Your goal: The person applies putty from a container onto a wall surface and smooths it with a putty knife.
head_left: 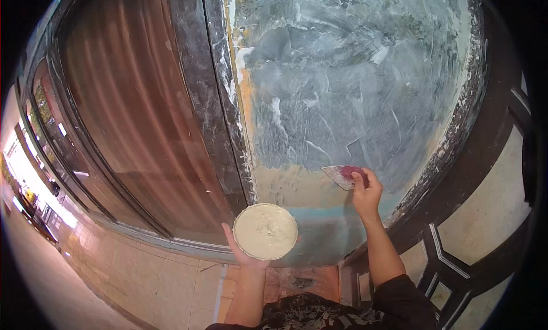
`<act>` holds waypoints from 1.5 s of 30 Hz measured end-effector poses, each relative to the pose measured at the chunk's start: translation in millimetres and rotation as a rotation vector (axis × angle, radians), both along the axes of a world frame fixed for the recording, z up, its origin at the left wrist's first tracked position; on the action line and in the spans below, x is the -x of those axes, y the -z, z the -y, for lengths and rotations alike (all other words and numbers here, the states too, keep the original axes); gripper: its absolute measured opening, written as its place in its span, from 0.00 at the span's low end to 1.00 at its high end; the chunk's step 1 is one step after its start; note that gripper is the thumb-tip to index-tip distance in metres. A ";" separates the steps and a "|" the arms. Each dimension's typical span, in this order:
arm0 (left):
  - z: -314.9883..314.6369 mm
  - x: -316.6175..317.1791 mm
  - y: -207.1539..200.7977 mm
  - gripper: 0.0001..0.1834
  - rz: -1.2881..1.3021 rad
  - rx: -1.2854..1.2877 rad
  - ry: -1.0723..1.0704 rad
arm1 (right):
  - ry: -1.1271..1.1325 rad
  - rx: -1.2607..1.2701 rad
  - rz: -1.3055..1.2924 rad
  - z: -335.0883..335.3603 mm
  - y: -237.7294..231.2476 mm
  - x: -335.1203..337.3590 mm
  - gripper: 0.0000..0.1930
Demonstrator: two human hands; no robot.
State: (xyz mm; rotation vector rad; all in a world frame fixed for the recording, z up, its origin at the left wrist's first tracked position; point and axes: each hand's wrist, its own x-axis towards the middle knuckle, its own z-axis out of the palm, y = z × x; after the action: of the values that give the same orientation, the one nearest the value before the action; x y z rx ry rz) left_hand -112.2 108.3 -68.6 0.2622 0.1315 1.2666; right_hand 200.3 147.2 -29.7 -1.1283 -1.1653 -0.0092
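Observation:
My left hand [237,247] holds up a round tub of cream-coloured putty [265,232], its palm and fingers wrapped around the underside. Thick, uneven paste fills the tub close to the rim. In my right hand [367,194] is a reddish putty scraper [347,176], its blade smeared with white. The blade is against or very close to the wall [342,113]; I cannot tell whether it touches. Grey-blue paint with rough white streaks covers most of the wall. Lower down runs a beige patch [291,186], with a pale blue strip beneath it.
Left of the wall stands a dark, paint-spotted frame [208,90] around a pane with brown curtains [131,90]. To the right is dark wooden panelling [451,253] with pale panels. Tiled floor [142,276] lies at lower left, with bright daylight beyond.

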 end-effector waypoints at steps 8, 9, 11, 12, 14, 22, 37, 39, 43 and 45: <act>-2.2 0.5 6.2 0.50 -0.020 -0.001 -0.038 | 0.048 0.110 0.171 2.5 27.2 -2.5 0.06; -1.3 -0.5 2.4 0.50 -0.025 -0.029 -0.019 | 0.035 0.044 0.062 -0.8 25.9 -5.5 0.07; 0.5 1.3 0.9 0.50 -0.014 -0.034 -0.008 | 0.029 0.034 -0.049 1.7 7.8 -1.2 0.08; 1.2 2.4 0.8 0.50 -0.002 -0.040 0.006 | 0.025 0.023 -0.158 5.0 0.6 0.6 0.08; -0.8 3.6 5.7 0.50 0.005 -0.039 0.004 | -0.001 -0.012 -0.149 6.5 5.7 -2.0 0.09; 0.5 2.0 -9.5 0.54 0.035 -0.061 0.068 | 0.058 0.027 0.003 -3.3 29.2 -10.6 0.09; 1.7 5.5 -6.6 0.53 0.038 -0.035 0.041 | 0.016 -0.042 -0.099 -0.4 2.0 3.1 0.07; 2.5 6.1 -7.4 0.53 0.070 -0.017 0.042 | -0.010 -0.006 -0.059 4.9 13.2 -1.7 0.07; 0.5 10.3 -1.2 0.53 0.053 -0.027 0.030 | -0.026 0.066 0.102 5.6 36.6 2.7 0.06; 0.2 8.7 -3.1 0.53 0.047 -0.066 0.058 | 0.068 0.082 0.123 1.7 36.3 -1.0 0.07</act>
State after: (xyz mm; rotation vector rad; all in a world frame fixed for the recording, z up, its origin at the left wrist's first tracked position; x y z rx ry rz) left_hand -120.8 108.2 -65.4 0.2909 0.0419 1.2199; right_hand 201.4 145.5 -66.0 -1.2537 -1.2452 -0.0846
